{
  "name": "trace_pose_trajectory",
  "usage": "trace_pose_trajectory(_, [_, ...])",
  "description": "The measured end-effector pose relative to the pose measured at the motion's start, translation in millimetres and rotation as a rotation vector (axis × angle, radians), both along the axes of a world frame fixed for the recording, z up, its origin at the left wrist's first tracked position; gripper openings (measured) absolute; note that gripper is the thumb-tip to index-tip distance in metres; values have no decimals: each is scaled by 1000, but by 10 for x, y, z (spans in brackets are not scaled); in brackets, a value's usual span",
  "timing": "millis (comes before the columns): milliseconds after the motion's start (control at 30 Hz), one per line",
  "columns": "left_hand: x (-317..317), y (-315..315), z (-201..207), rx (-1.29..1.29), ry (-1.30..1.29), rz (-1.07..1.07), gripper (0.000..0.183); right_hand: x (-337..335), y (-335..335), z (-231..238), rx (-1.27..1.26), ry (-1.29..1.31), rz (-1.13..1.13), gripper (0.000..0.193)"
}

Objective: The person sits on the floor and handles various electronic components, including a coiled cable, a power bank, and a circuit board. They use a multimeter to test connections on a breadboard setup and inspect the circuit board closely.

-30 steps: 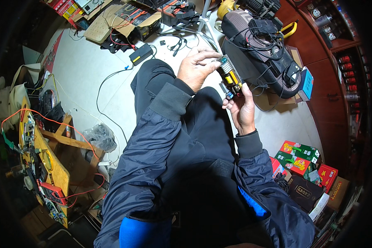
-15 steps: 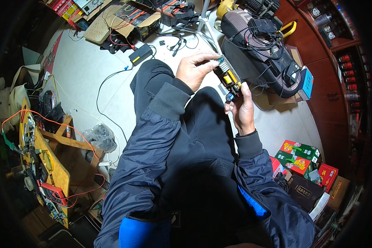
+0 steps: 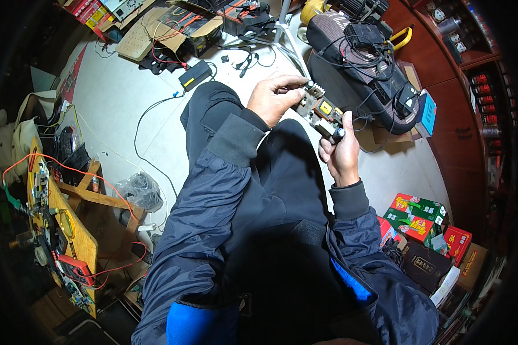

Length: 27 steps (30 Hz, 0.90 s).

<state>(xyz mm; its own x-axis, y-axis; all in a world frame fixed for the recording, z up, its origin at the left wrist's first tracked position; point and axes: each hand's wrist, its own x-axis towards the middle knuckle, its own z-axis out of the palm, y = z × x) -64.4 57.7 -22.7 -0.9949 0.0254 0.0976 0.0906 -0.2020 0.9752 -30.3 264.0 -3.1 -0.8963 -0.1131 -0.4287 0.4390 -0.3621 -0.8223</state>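
A small circuit board point(image 3: 323, 108) with a yellow-wrapped transformer, a finned metal heat sink and a round capacitor is held up between my two hands, over the gap past my knees. My left hand point(image 3: 275, 100) pinches its upper left end by the heat sink, thumb and forefinger on the edge. At the lower right end, my right hand point(image 3: 342, 150) grips the board with the thumb along its side and the other fingers curled beneath. The board's component side faces up toward me; its underside is hidden.
A black power adapter point(image 3: 195, 75) with a cable lies on the pale floor. Right of the board stands a dark padded seat point(image 3: 357, 69) heaped with cables. On the left, a wooden workbench point(image 3: 77, 230) carries a red multimeter point(image 3: 75, 269). Coloured boxes point(image 3: 414, 218) are stacked at right.
The circuit board has been tilted in my hands, so more of its component face now shows. Both hands keep hold of it and have barely shifted.
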Motion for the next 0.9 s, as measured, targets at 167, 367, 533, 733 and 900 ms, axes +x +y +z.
trace_pose_trajectory(167, [2, -13, -25, 71, -77, -37, 27, -23, 32, 49, -53, 9, 0, 56])
trace_pose_trajectory(367, [-9, -6, -46, 55, -74, -48, 25, -38, 117, 24, -157, 26, 75, 59])
trace_pose_trajectory(533, [-14, -24, -59, -27, -49, -67, 26, -31, 132, 17, -195, -12, 64, 61])
trace_pose_trajectory(733, [-48, -37, -128, 54, -103, -81, 29, -36, 151, 9, -273, -39, 85, 62])
trace_pose_trajectory(900, [-72, -31, -161, 121, -161, -95, 28, -43, 175, -1, -269, 2, 119, 61])
